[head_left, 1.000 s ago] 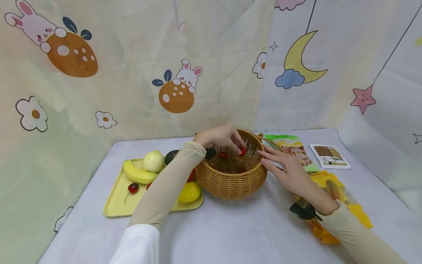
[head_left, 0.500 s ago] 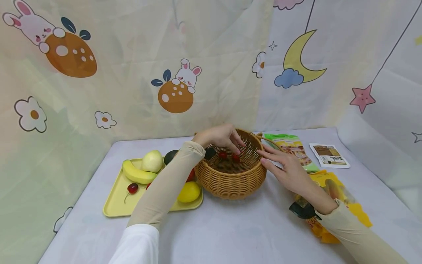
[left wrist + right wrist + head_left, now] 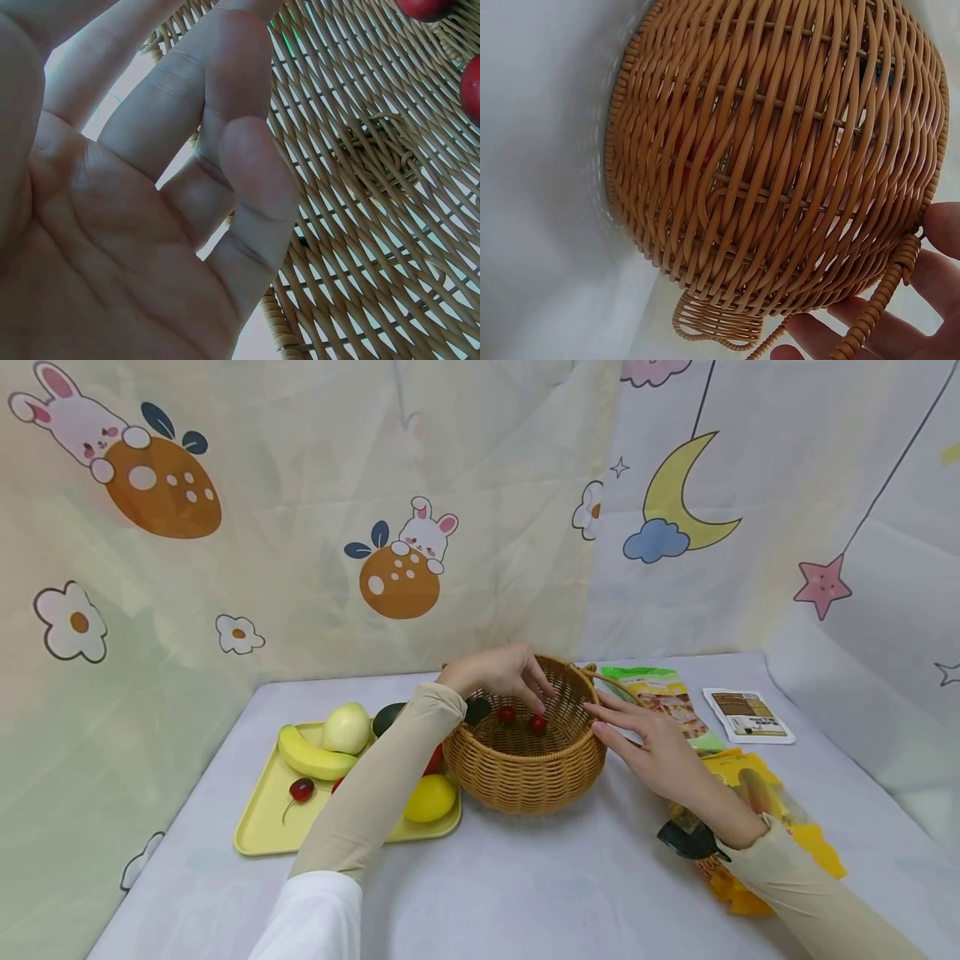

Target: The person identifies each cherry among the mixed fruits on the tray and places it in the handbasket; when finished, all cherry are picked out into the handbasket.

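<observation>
My left hand (image 3: 506,675) reaches over the back rim into a round wicker basket (image 3: 525,785). Its fingers hang loosely bent; in the left wrist view nothing shows in the palm (image 3: 127,247). Two red cherries lie inside the basket, one cherry (image 3: 537,724) just below the fingertips and another cherry (image 3: 506,716) to its left. In the left wrist view a cherry (image 3: 472,90) lies apart from the hand. My right hand (image 3: 663,752) touches the basket's right rim with extended fingers. Seen from the right wrist, the thumb is beside the rim and fingers (image 3: 885,334) lie behind the wicker handle (image 3: 874,311).
Left of the basket, a yellow tray (image 3: 255,835) bears a banana (image 3: 311,756), a pale round fruit (image 3: 347,728), a lemon (image 3: 431,799), a stemmed cherry (image 3: 302,790) and partly hidden items. Food packets, one green (image 3: 660,693), one white (image 3: 747,716), one yellow (image 3: 772,793), lie right.
A cherry at my left fingertips a second ago has dropped away and now lies on the basket floor, slightly left and nearer. Both hands have stayed in about the same place.
</observation>
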Available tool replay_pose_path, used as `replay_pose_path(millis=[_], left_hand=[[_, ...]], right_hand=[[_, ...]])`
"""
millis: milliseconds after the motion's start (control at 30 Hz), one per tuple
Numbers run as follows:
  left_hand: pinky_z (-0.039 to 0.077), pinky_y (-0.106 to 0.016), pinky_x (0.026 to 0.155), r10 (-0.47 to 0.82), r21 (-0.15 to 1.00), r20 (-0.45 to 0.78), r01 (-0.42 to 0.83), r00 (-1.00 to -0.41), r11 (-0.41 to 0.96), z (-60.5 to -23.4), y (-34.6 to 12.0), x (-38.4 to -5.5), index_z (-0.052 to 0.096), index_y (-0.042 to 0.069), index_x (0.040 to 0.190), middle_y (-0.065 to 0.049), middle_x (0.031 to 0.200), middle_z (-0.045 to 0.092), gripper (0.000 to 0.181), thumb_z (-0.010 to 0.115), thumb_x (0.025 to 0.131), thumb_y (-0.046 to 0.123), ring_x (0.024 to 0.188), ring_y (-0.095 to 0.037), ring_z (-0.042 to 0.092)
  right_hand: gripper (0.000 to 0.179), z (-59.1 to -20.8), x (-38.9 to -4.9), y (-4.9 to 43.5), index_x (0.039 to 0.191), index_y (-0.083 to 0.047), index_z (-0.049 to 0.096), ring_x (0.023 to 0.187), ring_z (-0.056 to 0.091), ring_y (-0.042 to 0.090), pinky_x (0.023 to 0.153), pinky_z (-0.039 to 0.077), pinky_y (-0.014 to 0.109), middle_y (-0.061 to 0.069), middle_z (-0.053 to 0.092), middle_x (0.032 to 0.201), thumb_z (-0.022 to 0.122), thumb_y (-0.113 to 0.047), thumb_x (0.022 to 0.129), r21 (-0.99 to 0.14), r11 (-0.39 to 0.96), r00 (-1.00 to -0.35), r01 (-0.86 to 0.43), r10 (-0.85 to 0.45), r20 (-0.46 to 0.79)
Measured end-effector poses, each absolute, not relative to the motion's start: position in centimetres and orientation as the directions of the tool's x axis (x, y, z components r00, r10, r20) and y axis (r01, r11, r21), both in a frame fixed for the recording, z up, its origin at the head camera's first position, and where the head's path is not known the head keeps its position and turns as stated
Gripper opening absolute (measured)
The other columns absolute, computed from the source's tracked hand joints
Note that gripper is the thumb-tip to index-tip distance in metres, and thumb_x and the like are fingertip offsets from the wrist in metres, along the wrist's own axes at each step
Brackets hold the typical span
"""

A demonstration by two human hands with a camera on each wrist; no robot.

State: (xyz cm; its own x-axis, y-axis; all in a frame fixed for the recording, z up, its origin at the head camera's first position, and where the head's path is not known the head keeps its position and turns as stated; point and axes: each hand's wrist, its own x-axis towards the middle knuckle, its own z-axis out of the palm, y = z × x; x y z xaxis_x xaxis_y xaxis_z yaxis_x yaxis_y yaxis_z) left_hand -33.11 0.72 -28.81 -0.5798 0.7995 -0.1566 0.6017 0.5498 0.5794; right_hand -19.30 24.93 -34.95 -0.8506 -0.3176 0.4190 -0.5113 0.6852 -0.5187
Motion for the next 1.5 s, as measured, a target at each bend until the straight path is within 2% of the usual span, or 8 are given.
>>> replay_pose_path(millis=[267, 500, 700, 800, 1067, 1200, 1333, 1500], left_hand=[[0.057, -0.027, 0.095, 0.813, 0.613, -0.144, 0.595, -0.564, 0.521, -28.7, 0.8, -33.2, 0.075, 0.007, 0.125, -0.007, 0.12, 0.077, 0.035, 0.079, 0.091, 0.016, 0.107, -0.014, 0.075], [0.057, -0.028, 0.095, 0.827, 0.676, -0.056, 0.588, -0.56, 0.444, -27.9, 0.2, -33.0, 0.074, 0.005, 0.125, -0.009, 0.117, 0.078, 0.034, 0.077, 0.093, 0.017, 0.105, -0.014, 0.075], [0.058, -0.028, 0.093, 0.766, 0.729, 0.094, 0.568, -0.636, 0.382, -26.3, -1.4, -31.8, 0.076, 0.007, 0.123, -0.007, 0.115, 0.079, 0.033, 0.078, 0.092, 0.019, 0.107, -0.013, 0.075], [0.058, -0.027, 0.091, 0.739, 0.736, 0.148, 0.573, -0.657, 0.362, -25.6, -2.7, -30.9, 0.076, 0.007, 0.123, -0.01, 0.115, 0.079, 0.033, 0.078, 0.092, 0.019, 0.106, -0.013, 0.075], [0.044, -0.025, 0.061, 0.635, 0.692, 0.226, 0.581, -0.739, 0.429, -25.6, -8.1, -27.8, 0.079, 0.023, 0.119, 0.0, 0.113, 0.08, 0.029, 0.081, 0.09, 0.028, 0.079, -0.018, 0.061], [0.045, -0.026, 0.063, 0.562, 0.655, 0.219, 0.547, -0.798, 0.522, -26.6, -12.1, -26.2, 0.079, 0.028, 0.119, 0.007, 0.112, 0.079, 0.03, 0.081, 0.09, 0.033, 0.083, -0.02, 0.059], [0.045, -0.029, 0.072, 0.48, 0.625, 0.177, 0.475, -0.859, 0.619, -27.9, -16.2, -24.4, 0.079, 0.029, 0.118, 0.007, 0.112, 0.079, 0.03, 0.08, 0.089, 0.036, 0.09, -0.02, 0.056], [0.044, -0.028, 0.074, 0.362, 0.588, 0.146, 0.375, -0.921, 0.717, -29.6, -21.0, -22.3, 0.08, 0.03, 0.116, 0.009, 0.111, 0.079, 0.031, 0.08, 0.088, 0.043, 0.09, -0.016, 0.059]], right_hand=[[0.038, -35.0, -19.2, 24.9, 0.141, -0.013, 0.064, 0.06, 0.051, 0.011, 0.049, 0.035, 0.025, 0.015, 0.051, 0.155, 0.059, -0.025, 0.105, -0.523, 0.684, -0.854, -0.508, -0.32, 0.411], [0.038, -35.0, -19.3, 24.9, 0.14, -0.01, 0.064, 0.058, 0.05, 0.01, 0.05, 0.036, 0.025, 0.017, 0.051, 0.154, 0.059, -0.025, 0.106, -0.518, 0.679, -0.846, -0.521, -0.331, 0.417], [0.038, -34.9, -19.3, 24.9, 0.14, -0.011, 0.064, 0.041, 0.037, 0.005, 0.046, 0.034, 0.024, 0.017, 0.051, 0.154, 0.059, -0.026, 0.105, -0.508, 0.685, -0.844, -0.522, -0.329, 0.425], [0.038, -34.9, -19.2, 24.8, 0.14, -0.013, 0.064, 0.04, 0.034, 0.005, 0.046, 0.033, 0.024, 0.017, 0.051, 0.154, 0.06, -0.025, 0.105, -0.514, 0.681, -0.845, -0.521, -0.325, 0.426], [0.037, -34.9, -19.2, 24.8, 0.14, -0.013, 0.065, 0.038, 0.029, 0.005, 0.044, 0.031, 0.024, 0.016, 0.052, 0.154, 0.06, -0.024, 0.105, -0.521, 0.678, -0.846, -0.518, -0.32, 0.426], [0.037, -34.9, -19.2, 24.8, 0.14, -0.014, 0.064, 0.039, 0.028, 0.005, 0.044, 0.031, 0.024, 0.016, 0.052, 0.155, 0.06, -0.025, 0.105, -0.52, 0.683, -0.85, -0.513, -0.318, 0.421], [0.038, -34.8, -19.2, 24.8, 0.141, -0.015, 0.064, 0.039, 0.028, 0.005, 0.044, 0.031, 0.024, 0.015, 0.051, 0.155, 0.06, -0.025, 0.105, -0.521, 0.683, -0.851, -0.511, -0.318, 0.418], [0.038, -34.8, -19.1, 24.9, 0.141, -0.014, 0.064, 0.039, 0.027, 0.005, 0.045, 0.031, 0.024, 0.016, 0.051, 0.155, 0.06, -0.025, 0.105, -0.518, 0.682, -0.847, -0.517, -0.321, 0.423]])
